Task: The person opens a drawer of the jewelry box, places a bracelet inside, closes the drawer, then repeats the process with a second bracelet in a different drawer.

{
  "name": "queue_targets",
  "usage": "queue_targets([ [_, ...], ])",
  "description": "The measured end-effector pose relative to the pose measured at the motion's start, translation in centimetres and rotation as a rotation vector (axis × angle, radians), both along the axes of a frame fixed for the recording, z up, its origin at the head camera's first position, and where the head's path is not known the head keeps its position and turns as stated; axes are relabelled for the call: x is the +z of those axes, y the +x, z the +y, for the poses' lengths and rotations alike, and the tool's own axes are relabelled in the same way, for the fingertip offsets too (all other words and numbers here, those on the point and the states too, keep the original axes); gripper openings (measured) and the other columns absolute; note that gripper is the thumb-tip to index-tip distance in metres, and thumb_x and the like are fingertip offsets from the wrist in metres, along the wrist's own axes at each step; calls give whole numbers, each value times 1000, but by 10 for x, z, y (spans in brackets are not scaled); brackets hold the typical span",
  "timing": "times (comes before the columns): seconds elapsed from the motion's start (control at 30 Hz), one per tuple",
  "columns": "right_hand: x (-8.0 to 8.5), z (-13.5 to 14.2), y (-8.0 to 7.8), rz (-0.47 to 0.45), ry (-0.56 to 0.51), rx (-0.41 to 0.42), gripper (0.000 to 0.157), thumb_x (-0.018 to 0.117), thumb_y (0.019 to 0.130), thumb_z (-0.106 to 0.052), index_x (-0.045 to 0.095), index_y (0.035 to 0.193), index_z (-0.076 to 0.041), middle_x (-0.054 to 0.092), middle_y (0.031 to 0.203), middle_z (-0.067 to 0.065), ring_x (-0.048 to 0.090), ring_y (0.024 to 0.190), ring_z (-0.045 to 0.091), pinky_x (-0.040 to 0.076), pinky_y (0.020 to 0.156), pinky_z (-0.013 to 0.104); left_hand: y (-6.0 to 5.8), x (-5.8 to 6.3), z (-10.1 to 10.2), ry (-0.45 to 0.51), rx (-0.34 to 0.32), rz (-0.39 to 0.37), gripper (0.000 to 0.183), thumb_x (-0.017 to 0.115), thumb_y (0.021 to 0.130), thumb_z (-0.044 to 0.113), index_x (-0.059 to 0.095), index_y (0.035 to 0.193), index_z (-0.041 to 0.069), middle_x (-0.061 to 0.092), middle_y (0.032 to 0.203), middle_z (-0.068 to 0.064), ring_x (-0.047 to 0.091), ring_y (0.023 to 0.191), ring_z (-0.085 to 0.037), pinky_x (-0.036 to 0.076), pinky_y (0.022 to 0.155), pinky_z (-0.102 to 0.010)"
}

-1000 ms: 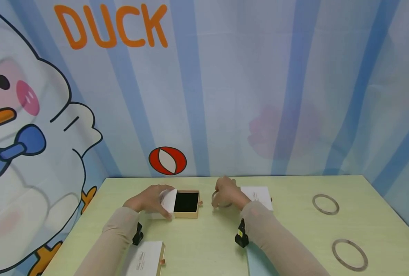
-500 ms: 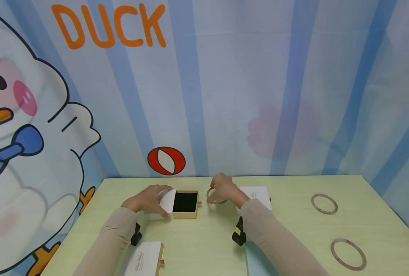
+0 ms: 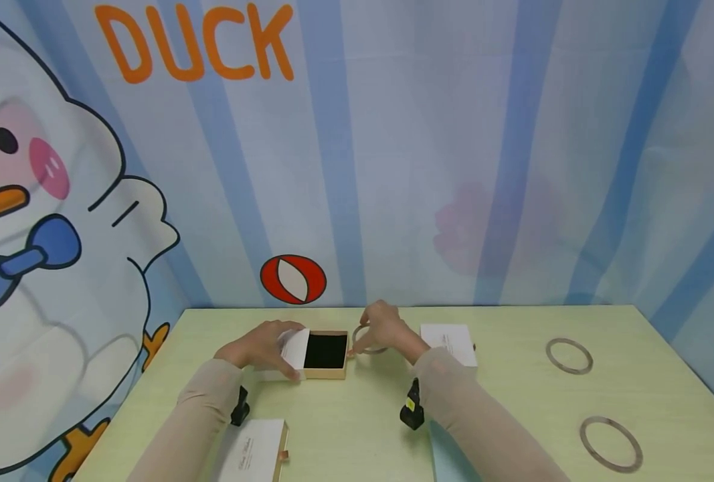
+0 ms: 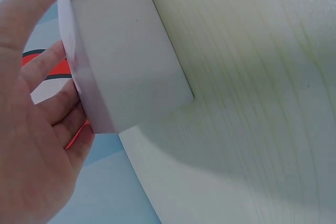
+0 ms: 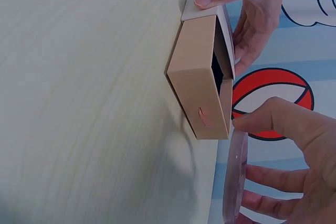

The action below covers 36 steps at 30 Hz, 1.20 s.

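Note:
My left hand point(image 3: 261, 347) grips the white sleeve point(image 3: 294, 353) of a drawer-style gift box at the back of the table. The box's tan drawer point(image 3: 325, 375) is pulled partly out to the right, showing a black lining, with a small ribbon pull point(image 5: 203, 117) on its front. My right hand point(image 3: 385, 331) holds a pale, greyish bangle point(image 5: 236, 177) between thumb and fingers, tilted up just right of the drawer's front. In the left wrist view the sleeve point(image 4: 121, 56) lies between thumb and fingers; the drawer is out of sight there.
Two more bangles, one farther back point(image 3: 549, 353) and one nearer point(image 3: 583, 436), lie at the right. One closed white box point(image 3: 251, 448) sits front left; another white box point(image 3: 445, 337) is behind my right forearm. A light blue flat item point(image 3: 450, 455) is partly under that arm.
My right hand has moved left with the bangle, from near the white box at right to the drawer's front edge. The left hand and its box stay in place.

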State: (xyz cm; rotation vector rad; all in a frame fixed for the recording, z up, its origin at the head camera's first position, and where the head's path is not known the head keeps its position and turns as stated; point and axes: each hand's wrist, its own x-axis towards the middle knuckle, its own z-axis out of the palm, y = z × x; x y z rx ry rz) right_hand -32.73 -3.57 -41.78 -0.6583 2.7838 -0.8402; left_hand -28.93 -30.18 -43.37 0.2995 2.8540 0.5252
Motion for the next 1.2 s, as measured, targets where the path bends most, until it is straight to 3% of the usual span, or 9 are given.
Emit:
queue_targets([
  [0.27, -2, -3, 1, 11, -40, -3, 58, 95, 64, -29, 70, 104, 6, 60, 106, 13, 52, 99, 28, 49, 82, 39, 0, 1, 0, 6, 2, 3, 97, 97, 60, 36, 53, 144, 17, 46, 149, -12, 43, 130, -35, 37, 105, -61],
  [0.6, -3, -8, 5, 2, -100, 25, 45, 89, 69, -21, 71, 100, 5, 58, 103, 12, 50, 95, 27, 48, 77, 37, 1, 2, 0, 26, 2, -1, 97, 98, 59, 35, 53, 144, 17, 47, 147, -12, 45, 127, -34, 39, 104, -60],
  [0.93, -3, -15, 5, 25, -82, 69, 39, 86, 71, -19, 72, 97, 7, 63, 105, 13, 55, 103, 29, 41, 96, 50, 0, 2, -1, 30, -6, 10, 98, 98, 58, 35, 54, 143, 16, 49, 146, -12, 46, 127, -33, 40, 104, -58],
  [1.2, -2, -21, 5, 18, -78, 63, 38, 86, 71, -19, 73, 99, 2, 63, 110, 12, 54, 106, 30, 49, 89, 46, 2, 5, 0, 31, -4, 6, 98, 98, 59, 35, 53, 144, 15, 48, 146, -12, 45, 128, -34, 39, 104, -59],
])
